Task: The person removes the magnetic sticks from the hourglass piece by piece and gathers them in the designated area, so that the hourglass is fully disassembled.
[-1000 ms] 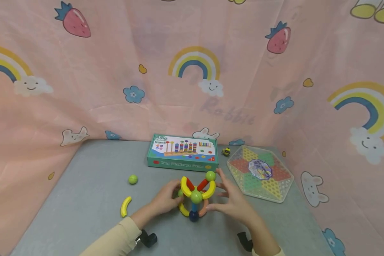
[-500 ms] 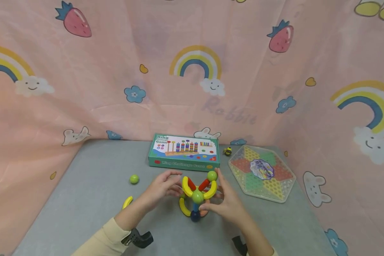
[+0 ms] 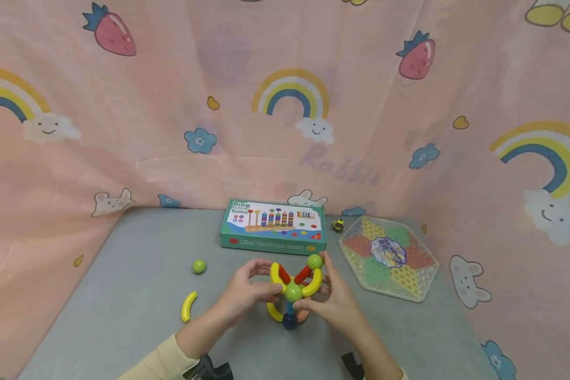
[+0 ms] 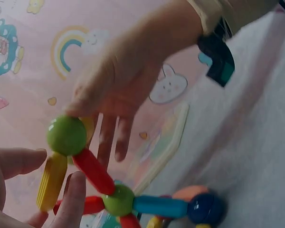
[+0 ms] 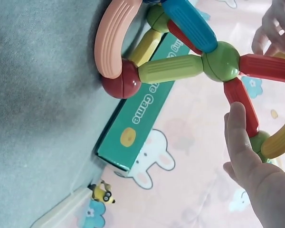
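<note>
A ball-and-stick building toy [image 3: 291, 309] stands on the table between my hands. It joins green balls, red sticks and yellow curved sticks above a blue stick [image 4: 160, 206] and a dark blue ball [image 3: 290, 321]. With thumb and fingers, my left hand [image 3: 241, 290] pinches the yellow curved stick [image 4: 52, 183] on the toy's upper left. My right hand [image 3: 338, 302] holds the upper right side, its thumb at the front green ball [image 3: 293, 292] and a finger by the top green ball [image 3: 315, 261]. Part of the right fingers is hidden behind the toy.
A loose green ball [image 3: 199, 266] and a loose yellow curved stick [image 3: 188, 306] lie to the left. At the back is a green game box [image 3: 273, 244], with a small bee figure [image 3: 338, 225] beside it. A hexagonal game board [image 3: 389, 258] lies at the right.
My left hand let go of the toy's left side, moved back, then came in higher onto the yellow curved stick. My right hand closed in on the toy, its thumb reaching the front green ball.
</note>
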Demonstrator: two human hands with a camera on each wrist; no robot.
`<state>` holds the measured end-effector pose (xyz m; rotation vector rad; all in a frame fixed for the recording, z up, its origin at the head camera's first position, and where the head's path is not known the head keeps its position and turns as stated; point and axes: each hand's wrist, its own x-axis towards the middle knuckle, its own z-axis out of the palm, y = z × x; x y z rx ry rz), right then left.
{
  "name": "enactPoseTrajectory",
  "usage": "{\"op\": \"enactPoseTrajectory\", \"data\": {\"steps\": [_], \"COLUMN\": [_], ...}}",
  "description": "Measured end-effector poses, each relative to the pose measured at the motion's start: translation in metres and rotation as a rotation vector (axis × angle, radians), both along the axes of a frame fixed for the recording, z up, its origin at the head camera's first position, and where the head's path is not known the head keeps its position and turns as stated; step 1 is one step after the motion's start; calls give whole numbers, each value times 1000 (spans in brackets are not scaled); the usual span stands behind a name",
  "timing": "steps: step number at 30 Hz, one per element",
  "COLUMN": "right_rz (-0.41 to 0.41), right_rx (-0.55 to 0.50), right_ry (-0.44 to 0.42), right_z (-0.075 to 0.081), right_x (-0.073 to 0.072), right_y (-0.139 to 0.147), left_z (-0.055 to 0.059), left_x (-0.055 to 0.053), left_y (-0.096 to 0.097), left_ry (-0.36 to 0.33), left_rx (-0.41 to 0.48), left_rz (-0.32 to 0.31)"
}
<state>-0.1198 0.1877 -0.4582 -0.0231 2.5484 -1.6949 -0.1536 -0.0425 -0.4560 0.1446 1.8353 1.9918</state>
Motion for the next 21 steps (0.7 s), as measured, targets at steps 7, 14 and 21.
{"op": "enactPoseTrajectory", "data": {"steps": [7, 14, 21], "right_rz": [23, 33, 34], "right_rx": [-3, -24, -30], "right_ry": [21, 17, 25], "right_z": [1, 2, 2], "right_x": [2, 3, 3], "right_y": [0, -2, 0], "left_z": [3, 7, 10], "left_x": [4, 8, 10], "left_y": [5, 6, 9], "left_ry": [-38, -54, 8], "left_rx": [-31, -16, -112], "left_rz": [19, 33, 29]}}
